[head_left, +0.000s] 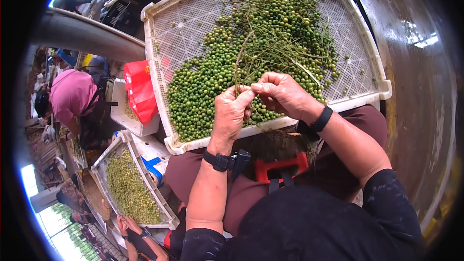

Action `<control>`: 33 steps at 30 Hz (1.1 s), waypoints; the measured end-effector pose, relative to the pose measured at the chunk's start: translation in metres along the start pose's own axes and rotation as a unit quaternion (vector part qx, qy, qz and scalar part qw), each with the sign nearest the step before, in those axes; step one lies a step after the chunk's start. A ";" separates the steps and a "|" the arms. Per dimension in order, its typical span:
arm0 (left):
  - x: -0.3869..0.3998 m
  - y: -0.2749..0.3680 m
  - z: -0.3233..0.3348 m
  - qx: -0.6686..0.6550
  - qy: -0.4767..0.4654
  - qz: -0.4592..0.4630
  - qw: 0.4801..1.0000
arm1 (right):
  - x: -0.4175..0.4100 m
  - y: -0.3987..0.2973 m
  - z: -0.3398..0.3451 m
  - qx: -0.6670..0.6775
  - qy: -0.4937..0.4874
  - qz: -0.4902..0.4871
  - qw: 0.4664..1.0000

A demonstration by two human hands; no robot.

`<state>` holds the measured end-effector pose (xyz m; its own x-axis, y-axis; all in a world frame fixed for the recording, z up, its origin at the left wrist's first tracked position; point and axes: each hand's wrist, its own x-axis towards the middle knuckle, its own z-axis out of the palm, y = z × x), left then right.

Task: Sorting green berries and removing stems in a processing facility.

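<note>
In front of me a white mesh plastic tray [177, 36] holds a heap of small round green fruits [197, 94], some yellowish. Loose thin green stalks [272, 49] lie tangled on the heap. My left hand [232, 110] pinches a stalk between thumb and forefinger, and a brown twig [242, 50] rises from that grip. My right hand [284, 92] meets it fingertip to fingertip over the tray's near side. Its thumb and forefinger are closed together at the same stalk; what lies between them is mostly hidden.
A red plastic bag [140, 92] hangs over a white bin [117, 107] at left. Below it, another person's hands [128, 223] are at a second tray [136, 159] of paler fruits. A person in a pink shirt [72, 92] bends nearby. Wet floor [417, 90] lies right; a red stool [261, 170] shows below.
</note>
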<state>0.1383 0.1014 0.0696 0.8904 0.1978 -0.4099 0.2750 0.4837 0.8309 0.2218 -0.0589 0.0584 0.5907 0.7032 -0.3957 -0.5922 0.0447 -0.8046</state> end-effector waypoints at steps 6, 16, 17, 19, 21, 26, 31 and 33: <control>0.004 0.003 -0.006 -0.143 -0.021 -0.026 0.989 | -0.007 -0.020 0.004 0.127 0.005 0.029 0.991; 0.015 0.005 -0.024 -0.236 -0.004 -0.001 0.972 | 0.001 -0.023 -0.015 -0.359 0.004 -0.260 0.896; 0.015 0.004 -0.025 -0.239 -0.003 -0.001 0.971 | -0.002 -0.023 -0.009 -0.293 -0.020 -0.189 0.937; 0.015 0.004 -0.022 -0.228 -0.006 0.015 0.974 | -0.001 -0.013 -0.004 -0.244 -0.075 -0.092 0.962; 0.014 0.003 -0.017 -0.208 0.005 0.032 0.978 | -0.006 -0.005 0.003 -0.176 -0.132 -0.020 0.975; 0.012 0.007 -0.007 -0.174 0.004 0.070 0.982 | -0.008 0.009 0.007 -0.071 -0.122 0.015 0.990; 0.014 0.007 -0.015 -0.201 -0.034 0.057 0.977 | -0.005 0.011 0.012 -0.004 -0.135 -0.003 0.991; 0.013 0.008 -0.016 -0.212 -0.036 0.052 0.975 | -0.015 -0.004 0.018 -0.024 -0.138 0.042 0.989</control>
<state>0.1464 0.1213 0.0645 0.9329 0.2118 -0.2914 0.0207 0.7761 0.6303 0.2054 -0.0564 0.0761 0.3636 0.8707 -0.3313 -0.6022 -0.0517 -0.7967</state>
